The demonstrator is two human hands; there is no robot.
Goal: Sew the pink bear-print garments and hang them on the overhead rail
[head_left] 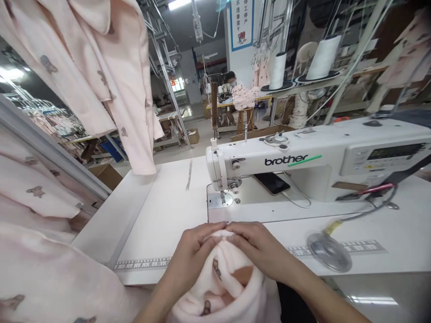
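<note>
"What's the biggest worry?"

"The bulk of the pink fabric (229,280). It's bunched at the near edge of the table (171,211), in front of the sewing machine (252,157), and its loose weight could drag the held edge out of line."

"And the lesser one?"

"Grip. The left hand (198,244) and right hand (251,242) each pinch the top edge between thumb and fingers; if either slackened, the gathered layers could slip."

"What else is about?"

"Pink garments (131,112) hang at the left (close enough to crowd the left arm, I'd judge). A clear round object (330,251), blurred, sits near the right forearm, which could knock it. A phone (272,182) lies under the machine's arm."

"Anything in the way?"

"Nothing I can see between the hands and the presser foot (222,197); the fabric is apart from it."
</note>
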